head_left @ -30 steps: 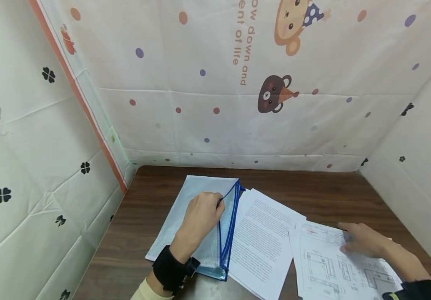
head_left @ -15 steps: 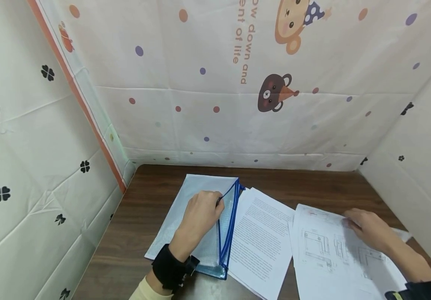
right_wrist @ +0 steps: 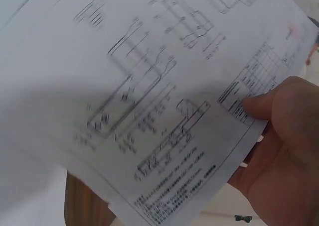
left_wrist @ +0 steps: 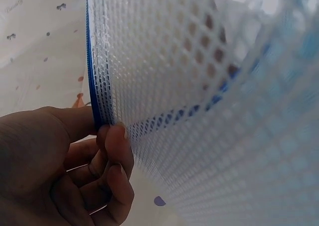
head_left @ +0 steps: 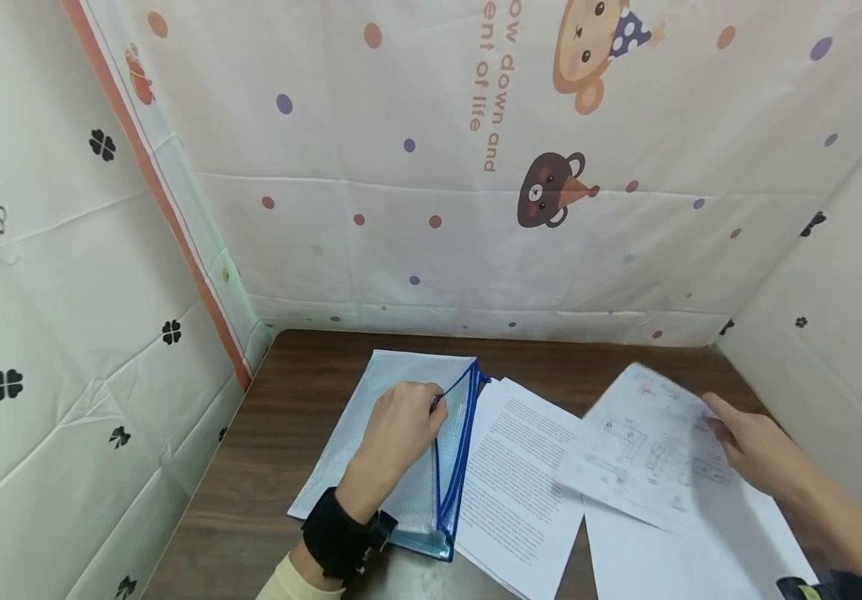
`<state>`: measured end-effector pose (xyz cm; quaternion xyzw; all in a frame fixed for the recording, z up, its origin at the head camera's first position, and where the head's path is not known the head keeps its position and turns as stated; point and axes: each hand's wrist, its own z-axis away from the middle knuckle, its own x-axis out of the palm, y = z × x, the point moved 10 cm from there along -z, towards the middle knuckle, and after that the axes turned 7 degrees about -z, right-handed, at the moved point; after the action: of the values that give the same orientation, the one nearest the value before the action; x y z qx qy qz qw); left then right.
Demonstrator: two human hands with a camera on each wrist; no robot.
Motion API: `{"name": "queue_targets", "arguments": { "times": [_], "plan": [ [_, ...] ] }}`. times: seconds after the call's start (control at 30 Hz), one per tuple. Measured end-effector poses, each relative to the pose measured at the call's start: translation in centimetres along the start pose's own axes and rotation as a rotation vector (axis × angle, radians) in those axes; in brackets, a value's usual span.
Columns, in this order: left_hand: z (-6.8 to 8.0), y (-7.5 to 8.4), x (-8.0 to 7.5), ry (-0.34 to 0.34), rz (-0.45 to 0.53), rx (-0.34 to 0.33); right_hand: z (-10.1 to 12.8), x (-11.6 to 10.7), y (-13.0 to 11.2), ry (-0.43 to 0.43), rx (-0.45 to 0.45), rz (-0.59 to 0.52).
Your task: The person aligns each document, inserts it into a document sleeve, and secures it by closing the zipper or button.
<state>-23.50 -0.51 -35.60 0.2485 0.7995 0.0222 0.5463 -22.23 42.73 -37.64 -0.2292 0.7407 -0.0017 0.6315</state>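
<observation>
My left hand (head_left: 401,425) pinches the blue zipper edge of a mesh zipper pouch (head_left: 348,442), lifting its upper side a little; the left wrist view has the thumb and fingers (left_wrist: 118,146) on that edge. At the right, my right hand (head_left: 757,446) holds a sheet of paper with technical drawings (head_left: 649,442) by its right edge, thumb on the printed face. The sheet is raised and tilted, its left corner over a stack of text pages (head_left: 521,492). Beneath it lies a mostly blank white sheet (head_left: 701,550).
A brown wooden table (head_left: 228,492) carries everything. The text pages lie against the pouch's right side. Printed cloth walls stand behind (head_left: 431,250) and at both sides. A black band (head_left: 341,533) wraps the left wrist.
My right hand has picked up the drawing sheet from the papers at right and raised it up and to the left. My left hand stays on the pouch edge.
</observation>
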Motion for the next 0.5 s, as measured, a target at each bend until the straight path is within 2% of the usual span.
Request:
{"name": "queue_targets", "arguments": {
  "times": [0.13, 0.23, 0.33, 0.5],
  "plan": [
    [0.0, -0.3, -0.3, 0.008, -0.009, -0.008, -0.1, -2.1, -1.8, 0.102, -0.058, -0.178],
    [-0.1, -0.3, -0.4, 0.007, -0.006, -0.008, -0.2, -2.7, -2.6, 0.092, -0.053, -0.376],
    [-0.1, -0.3, -0.3, 0.006, -0.003, -0.005, -0.1, -2.4, -2.6, 0.032, 0.025, -0.582],
    [-0.1, -0.3, -0.1, 0.007, -0.002, -0.010, 0.3, -1.3, -1.5, 0.004, 0.197, -0.785]
  ]
}}
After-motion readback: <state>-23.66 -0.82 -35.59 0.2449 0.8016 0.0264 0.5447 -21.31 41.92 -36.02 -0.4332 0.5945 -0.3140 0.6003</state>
